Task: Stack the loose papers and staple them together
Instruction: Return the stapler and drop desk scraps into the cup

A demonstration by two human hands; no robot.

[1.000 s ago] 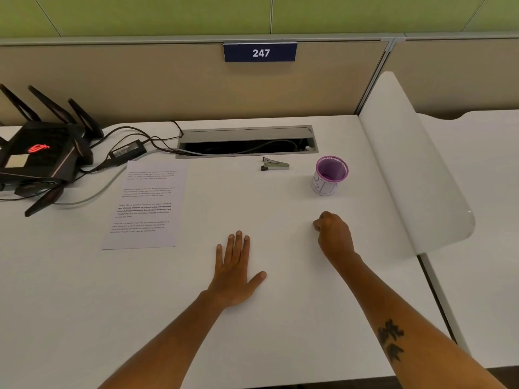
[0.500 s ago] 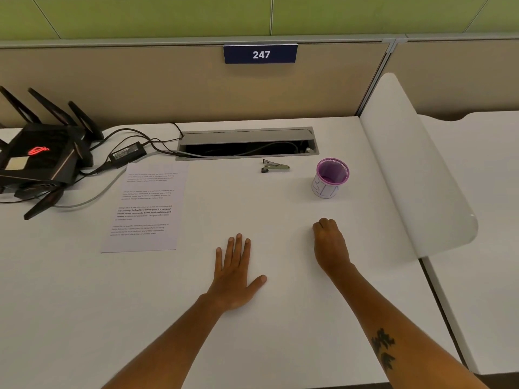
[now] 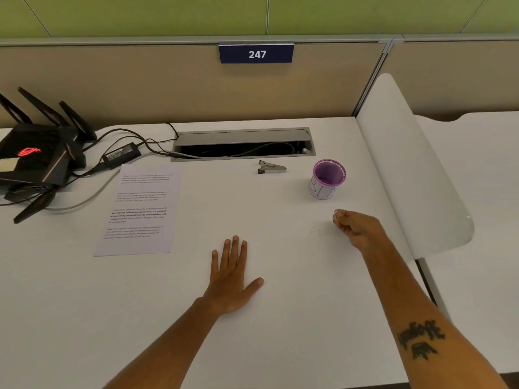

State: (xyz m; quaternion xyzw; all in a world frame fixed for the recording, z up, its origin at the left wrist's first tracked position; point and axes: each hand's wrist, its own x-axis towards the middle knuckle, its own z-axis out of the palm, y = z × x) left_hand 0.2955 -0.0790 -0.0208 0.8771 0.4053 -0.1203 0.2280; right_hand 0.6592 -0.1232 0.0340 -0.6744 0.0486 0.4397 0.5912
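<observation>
One printed sheet (image 3: 140, 209) lies at the desk's (image 3: 280, 332) left, the stapler (image 3: 271, 167) well beyond it, while the left hand (image 3: 231, 276) rests flat, fingers spread, and the right hand (image 3: 356, 228) pinches something tiny.

I'm looking at an office cubicle. A tan fabric partition (image 3: 168, 88) closes off the back of a white desk (image 3: 280, 318), and a blue number plate reading 247 (image 3: 256, 53) hangs on its top rail. A grey cable-access hatch (image 3: 243, 144) is set into the desk near the partition, with cords running out to a black router (image 3: 36, 161) and its power adapter (image 3: 121, 155). A curved white divider (image 3: 415, 169) separates this desk from a neighbouring desk (image 3: 483, 192).
</observation>
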